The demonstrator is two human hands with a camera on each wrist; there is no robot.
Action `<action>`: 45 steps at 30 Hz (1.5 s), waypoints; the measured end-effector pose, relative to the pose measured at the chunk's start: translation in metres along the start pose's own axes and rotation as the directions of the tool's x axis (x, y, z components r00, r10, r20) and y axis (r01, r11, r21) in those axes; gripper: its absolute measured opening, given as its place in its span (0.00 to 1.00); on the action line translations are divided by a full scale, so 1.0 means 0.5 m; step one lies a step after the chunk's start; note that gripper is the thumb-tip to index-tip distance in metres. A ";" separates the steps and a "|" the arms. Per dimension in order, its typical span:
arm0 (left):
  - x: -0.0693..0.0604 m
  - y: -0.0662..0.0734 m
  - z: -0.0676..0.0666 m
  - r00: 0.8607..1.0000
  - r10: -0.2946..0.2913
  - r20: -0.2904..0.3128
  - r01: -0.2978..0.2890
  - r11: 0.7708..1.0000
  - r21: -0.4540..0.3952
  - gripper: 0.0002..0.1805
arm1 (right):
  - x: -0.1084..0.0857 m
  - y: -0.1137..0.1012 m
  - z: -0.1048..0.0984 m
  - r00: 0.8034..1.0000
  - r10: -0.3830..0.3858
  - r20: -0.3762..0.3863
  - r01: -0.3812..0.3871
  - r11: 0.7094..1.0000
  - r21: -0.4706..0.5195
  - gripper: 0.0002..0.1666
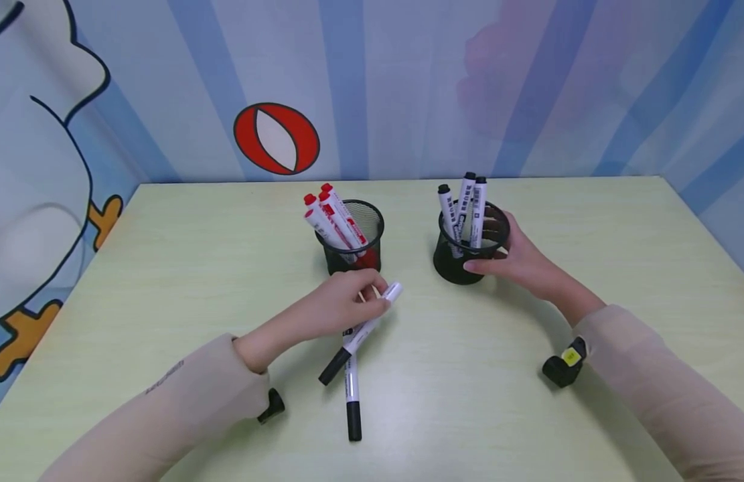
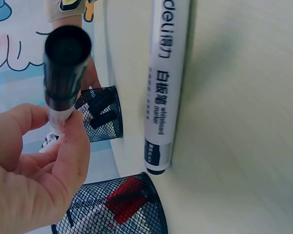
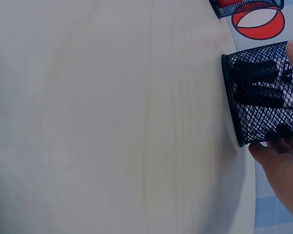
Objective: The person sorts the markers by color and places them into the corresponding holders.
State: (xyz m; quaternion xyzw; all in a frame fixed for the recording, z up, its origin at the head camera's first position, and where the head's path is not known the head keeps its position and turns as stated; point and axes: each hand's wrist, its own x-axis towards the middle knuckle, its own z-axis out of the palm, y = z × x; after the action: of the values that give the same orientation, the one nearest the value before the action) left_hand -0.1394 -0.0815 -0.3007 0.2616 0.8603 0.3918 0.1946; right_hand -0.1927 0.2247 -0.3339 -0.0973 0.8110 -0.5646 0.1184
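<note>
My left hand (image 1: 341, 304) pinches a white whiteboard marker (image 1: 363, 335) between thumb and fingers, its black cap (image 2: 66, 68) slanting down toward me. Beneath it a second black-capped whiteboard marker (image 1: 352, 385) lies on the table, its printed label facing up in the left wrist view. On the right, my right hand (image 1: 522, 261) grips a black mesh pen cup (image 1: 450, 268), thumb in front and fingers round the far side. Several black-topped markers (image 1: 477, 211) stand in that cup. In the right wrist view only part of the hand (image 3: 283, 168) shows.
Another black mesh pen cup (image 1: 375, 253), holding several red-topped markers (image 1: 341, 217), stands just beyond my left hand. The pale table (image 1: 227, 234) ends at a patterned blue backdrop (image 1: 396, 94). A black wrist device (image 1: 563, 365) hangs from my right sleeve.
</note>
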 end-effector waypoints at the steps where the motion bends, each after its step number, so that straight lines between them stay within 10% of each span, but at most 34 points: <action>1: 0.001 0.002 -0.001 1.000 0.003 0.002 -0.003 1.000 -0.005 0.12 | 0.000 0.000 0.000 1.000 0.000 -0.001 0.000 1.000 -0.002 0.57; 18: 0.028 0.037 -0.020 0.992 -0.005 -0.128 -0.019 0.983 -0.184 0.12 | 0.002 0.003 -0.001 1.000 -0.015 0.006 0.015 1.000 0.008 0.56; 27: 0.038 0.052 -0.028 0.981 -0.091 -0.172 0.029 0.942 -0.333 0.14 | 0.000 0.001 -0.002 1.000 -0.003 0.003 0.003 1.000 0.006 0.57; 45: 0.063 0.063 -0.032 0.968 -0.069 -0.243 -0.052 0.887 -0.459 0.14 | -0.001 0.000 0.000 1.000 -0.020 0.006 0.020 1.000 0.008 0.56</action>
State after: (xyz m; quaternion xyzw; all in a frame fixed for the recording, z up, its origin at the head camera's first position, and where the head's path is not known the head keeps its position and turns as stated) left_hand -0.1631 -0.0541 -0.2705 0.1522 0.7612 0.6141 0.1420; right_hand -0.1921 0.2249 -0.3338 -0.1064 0.8074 -0.5687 0.1155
